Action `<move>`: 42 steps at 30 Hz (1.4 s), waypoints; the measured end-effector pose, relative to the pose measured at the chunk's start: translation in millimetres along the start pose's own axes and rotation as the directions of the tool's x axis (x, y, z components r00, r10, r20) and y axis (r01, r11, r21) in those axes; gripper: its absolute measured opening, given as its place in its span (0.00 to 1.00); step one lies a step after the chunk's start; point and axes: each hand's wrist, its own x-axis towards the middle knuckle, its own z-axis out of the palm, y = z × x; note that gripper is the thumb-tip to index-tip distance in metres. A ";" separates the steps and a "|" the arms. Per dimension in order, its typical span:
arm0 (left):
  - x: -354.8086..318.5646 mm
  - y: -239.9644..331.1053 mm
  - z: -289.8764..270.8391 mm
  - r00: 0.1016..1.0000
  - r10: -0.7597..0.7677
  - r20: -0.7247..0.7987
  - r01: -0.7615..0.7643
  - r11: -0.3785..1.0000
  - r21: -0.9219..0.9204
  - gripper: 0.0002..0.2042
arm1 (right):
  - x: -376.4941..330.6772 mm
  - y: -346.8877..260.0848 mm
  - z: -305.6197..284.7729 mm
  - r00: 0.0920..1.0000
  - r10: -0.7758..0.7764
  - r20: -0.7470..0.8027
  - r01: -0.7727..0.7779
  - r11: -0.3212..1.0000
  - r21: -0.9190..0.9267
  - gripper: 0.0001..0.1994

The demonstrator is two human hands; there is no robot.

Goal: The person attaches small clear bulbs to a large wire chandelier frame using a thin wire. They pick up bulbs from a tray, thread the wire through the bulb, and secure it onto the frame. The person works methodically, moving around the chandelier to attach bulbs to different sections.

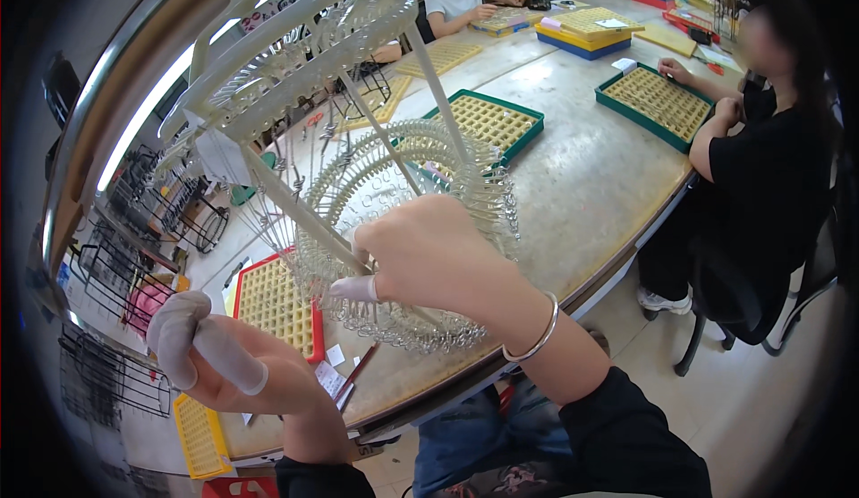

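A tall, pale plastic rack (376, 149) stands in front of me, with upright posts and circular tiers of clear hooks. Small shiny metal pieces hang from its lower ring. My right hand (434, 252) is closed in front of the rack beside a slanting post, with a pale finger cot on one finger and a silver bangle at the wrist. What its fingers pinch, if anything, is hidden. Lower left, my left hand (228, 355) is raised apart from the rack, its fingers curled in and several covered by pale cots. I cannot make out anything between them.
A red-framed compartment tray (319, 341) lies left of the rack, a green one (530, 137) behind it. Yellow (201, 440) and black wire racks (116, 373) stand at left. At right, a seated person (761, 140) reaches over another green tray (601, 100). Others sit across the table.
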 end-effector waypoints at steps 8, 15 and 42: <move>-9.3 -22.5 -2.8 0.989 -0.106 -0.102 0.056 0.911 -0.408 0.10 | -1.2 -1.2 0.4 0.999 0.012 -0.052 -0.013 1.000 -0.026 0.21; 3.4 -15.8 -19.7 0.941 -0.291 -0.175 0.157 0.830 -0.535 0.10 | 1.3 1.3 2.5 0.998 -0.013 -0.056 0.011 0.999 -0.039 0.22; -8.8 -58.1 20.2 0.844 -0.372 0.386 0.536 0.610 -0.584 0.06 | -6.1 2.2 -26.5 0.990 -0.089 -0.109 0.139 0.707 0.693 0.27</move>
